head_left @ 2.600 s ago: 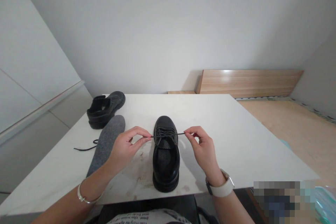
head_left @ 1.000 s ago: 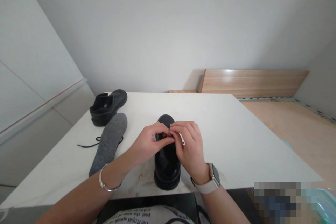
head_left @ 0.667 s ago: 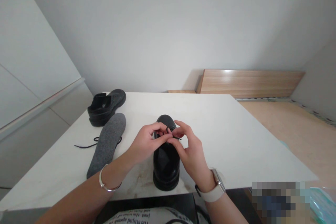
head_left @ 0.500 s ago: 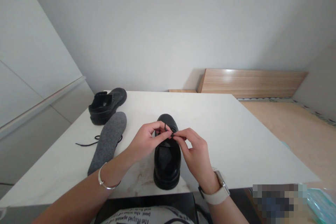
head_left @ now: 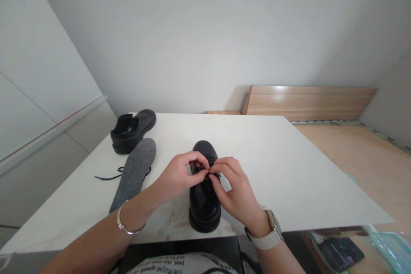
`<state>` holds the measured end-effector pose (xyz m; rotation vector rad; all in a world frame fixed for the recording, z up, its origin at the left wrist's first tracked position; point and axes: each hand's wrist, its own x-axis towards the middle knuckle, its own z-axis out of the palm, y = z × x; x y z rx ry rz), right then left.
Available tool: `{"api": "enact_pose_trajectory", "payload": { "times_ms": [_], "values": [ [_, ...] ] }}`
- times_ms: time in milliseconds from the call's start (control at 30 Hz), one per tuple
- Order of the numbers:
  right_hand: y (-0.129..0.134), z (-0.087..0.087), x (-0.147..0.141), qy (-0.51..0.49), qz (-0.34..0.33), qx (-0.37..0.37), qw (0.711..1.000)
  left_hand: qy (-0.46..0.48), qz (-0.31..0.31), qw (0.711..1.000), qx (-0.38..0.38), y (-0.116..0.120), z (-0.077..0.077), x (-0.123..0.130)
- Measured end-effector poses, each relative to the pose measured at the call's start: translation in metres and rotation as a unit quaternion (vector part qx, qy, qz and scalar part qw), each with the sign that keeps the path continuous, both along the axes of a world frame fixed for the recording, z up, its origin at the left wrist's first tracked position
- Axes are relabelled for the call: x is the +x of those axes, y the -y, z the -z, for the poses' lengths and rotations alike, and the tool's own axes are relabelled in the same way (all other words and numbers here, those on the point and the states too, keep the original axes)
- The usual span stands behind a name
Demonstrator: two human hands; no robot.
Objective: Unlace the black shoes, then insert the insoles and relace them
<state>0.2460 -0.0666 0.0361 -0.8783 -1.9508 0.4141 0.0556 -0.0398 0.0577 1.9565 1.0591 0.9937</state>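
Far left of the frame: pale grey-white panelled wall unit [head_left: 38, 77] with a ledge running diagonally.

Left of centre: black leather lace-up shoe [head_left: 128, 137], upright on the white tabletop [head_left: 257, 150], toe pointing to the upper right, opening visible. Below it: loose black cord [head_left: 105, 178], looped, one end trailing left, part covered by the next item. Grey felt shoe-shaped insole [head_left: 136, 167], flat, slanting from upper right to lower left, its lower end reaching the left forearm.

Centre, left side: left hand [head_left: 180, 175], silver bangle [head_left: 123, 222] at the wrist; thumb and fingertips pinched together on the thin black shoelace [head_left: 219, 175] above the centre shoe.

Centre: black round-toed leather shoe [head_left: 204, 207], upright near the table's front edge, toe away from the wearer, heel towards the bottom of the frame; lacing partly hidden by fingers. Brownish smudges [head_left: 175, 220] on the tabletop just left of it.

Centre, right side: right hand [head_left: 236, 186], white-banded watch [head_left: 268, 235] at the wrist; thumb and fingers pinching the same lace, tips meeting those opposite.

Right: light wood-grain headboard [head_left: 308, 102]; below, tan bed surface [head_left: 346, 150]. Lower right corner: dark flat packet [head_left: 342, 253], clear teal-tinted plastic packaging [head_left: 390, 248].
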Motion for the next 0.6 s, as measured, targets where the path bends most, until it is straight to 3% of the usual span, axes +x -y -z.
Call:
{"api": "enact_pose_trajectory", "payload": {
  "times_ms": [100,267,433,600],
  "values": [
    [-0.002,-0.001,-0.003,-0.052,0.007,-0.048,0.997,-0.042,-0.002,0.992,0.119,0.002,0.002,0.003],
    [-0.012,0.003,-0.012,-0.095,0.029,-0.138,0.985,-0.118,0.001,0.945,0.304,0.0,0.009,0.009],
    [-0.023,0.006,-0.012,-0.117,-0.002,-0.218,0.969,-0.177,-0.016,0.91,0.374,-0.002,0.014,0.009],
    [-0.031,0.006,-0.003,-0.129,-0.042,-0.267,0.954,-0.19,-0.027,0.896,0.4,-0.002,0.018,0.006]
  ]
}}
